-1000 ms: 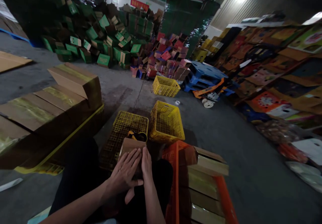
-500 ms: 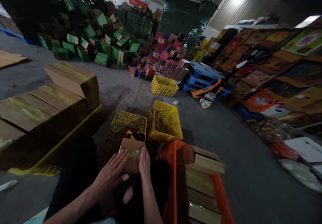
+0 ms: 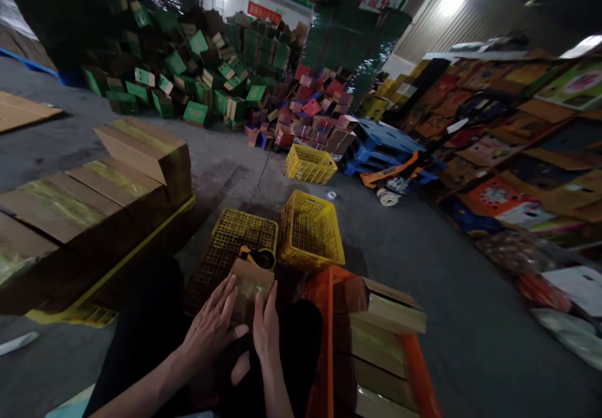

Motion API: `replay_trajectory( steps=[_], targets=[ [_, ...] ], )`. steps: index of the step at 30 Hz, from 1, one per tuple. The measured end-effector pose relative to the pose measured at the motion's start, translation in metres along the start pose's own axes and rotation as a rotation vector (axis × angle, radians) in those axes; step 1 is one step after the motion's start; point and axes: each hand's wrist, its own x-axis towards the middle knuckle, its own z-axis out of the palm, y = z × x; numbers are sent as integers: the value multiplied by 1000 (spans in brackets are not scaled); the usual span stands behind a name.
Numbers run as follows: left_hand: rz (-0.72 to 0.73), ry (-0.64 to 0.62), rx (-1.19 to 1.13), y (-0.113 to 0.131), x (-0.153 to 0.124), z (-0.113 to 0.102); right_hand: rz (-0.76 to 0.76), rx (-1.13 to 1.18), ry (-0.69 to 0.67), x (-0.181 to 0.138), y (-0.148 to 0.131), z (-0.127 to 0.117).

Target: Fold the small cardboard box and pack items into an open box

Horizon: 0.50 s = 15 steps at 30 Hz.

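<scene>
Many green cartons (image 3: 188,61) are heaped at the far wall, with red-pink boxes (image 3: 310,111) beside them and printed flats (image 3: 508,130) along the right side. Bare concrete floor (image 3: 423,249) lies between. Big brown carton stack (image 3: 94,198) on a yellow-edged base sits near left, well apart from the hands. Orange crate (image 3: 324,318) stands just right of the knees and holds folded cartons (image 3: 390,318). Near yellow basket (image 3: 310,230) stands upright just beyond the orange crate, far yellow basket (image 3: 310,162) further off. Flat yellow crate (image 3: 230,242) lies straight ahead. Small brown box (image 3: 249,283) sits between the knees at that crate's near edge, long axis running away from the person, glossy top tilted up. Left hand (image 3: 211,330) lies on its left half, fingers (image 3: 226,296) spread flat, not curled. Right hand (image 3: 266,336) presses edge-on against the right side, fingers (image 3: 270,299) straight. Both touch the box, neither nearer. Tape dispenser (image 3: 256,258) sits just past the box's far end; whether they touch, cannot tell. Nothing blocks the hands.
</scene>
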Motion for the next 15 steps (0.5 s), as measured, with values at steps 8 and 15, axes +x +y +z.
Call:
replay_trajectory(
  steps=[8, 15],
  targets=[
    [-35, 20, -30, 1, 7, -1, -61, 17, 36, -16, 1, 2],
    [-13, 33, -41, -10, 15, -2, -250, -104, 157, -15, 10, 1]
  ],
)
